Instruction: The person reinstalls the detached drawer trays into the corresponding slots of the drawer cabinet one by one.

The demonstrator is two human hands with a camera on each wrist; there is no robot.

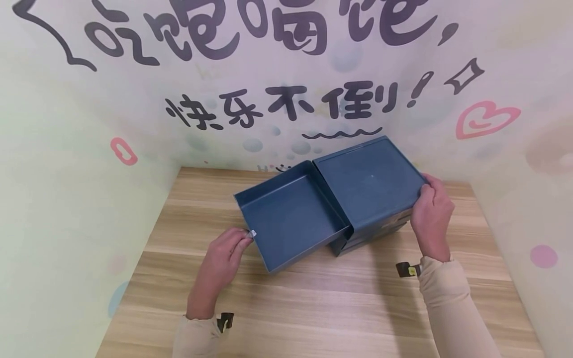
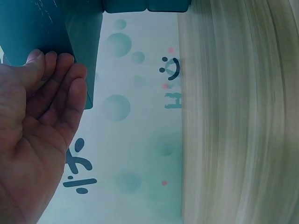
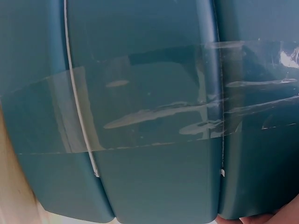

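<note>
A dark blue drawer cabinet [image 1: 371, 184] stands on the wooden table [image 1: 313, 308], turned at an angle. Its top drawer [image 1: 291, 223] is pulled far out to the left and looks empty. My left hand [image 1: 246, 239] pinches a small white tab on the drawer's front wall. In the left wrist view the left hand [image 2: 51, 70] has its fingertips against the drawer front [image 2: 42, 28]. My right hand [image 1: 427, 196] grips the cabinet's right corner, thumb on top. The right wrist view is filled by the cabinet side [image 3: 154, 182] with clear tape [image 3: 154, 112] across it.
Painted walls with dark lettering close in the table at the back [image 1: 286, 107] and on both sides. Bare wood lies in front of the cabinet and to its left. Lower drawers [image 1: 380, 233] of the cabinet are pushed in.
</note>
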